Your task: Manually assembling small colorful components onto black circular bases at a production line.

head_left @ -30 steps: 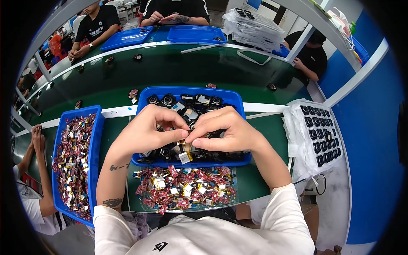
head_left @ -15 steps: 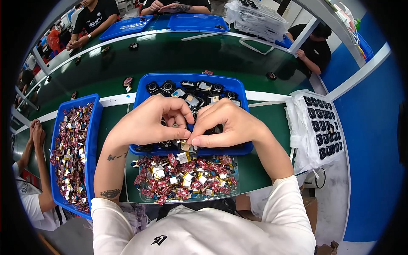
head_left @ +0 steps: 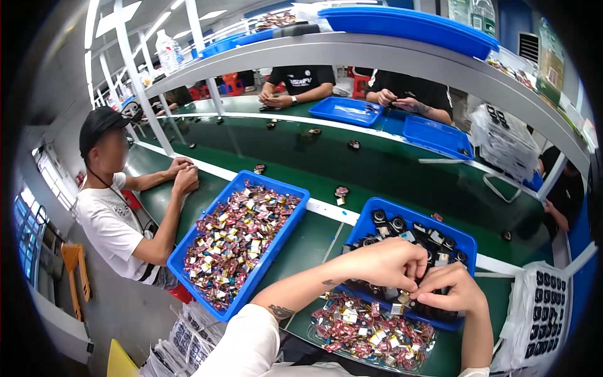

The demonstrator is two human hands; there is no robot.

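Note:
My left hand [head_left: 391,261] and my right hand [head_left: 451,290] meet over a blue tray [head_left: 473,248] of black camera-like housings [head_left: 397,224]. Both have thumb and fingers pinched together, fingertips almost touching. A small pale part shows just below the fingertips, but the fingers cover most of what they hold. Directly in front of me, below this tray, lies a heap of small red circuit boards [head_left: 377,332] with white and yellow pieces, in a shallow clear tray.
Left of my arm stands a big blue bin [head_left: 267,276] heaped with similar red boards. A co-worker [head_left: 116,207] sits beyond it. A white tray of black parts [head_left: 545,308] is at right. Loose parts lie on the green belt [head_left: 295,147]; a grey shelf [head_left: 352,53] spans above.
The view has swung left and up, bringing in the co-worker and the overhead shelf. My hands stay pinched together over the same tray, now lower right in the picture.

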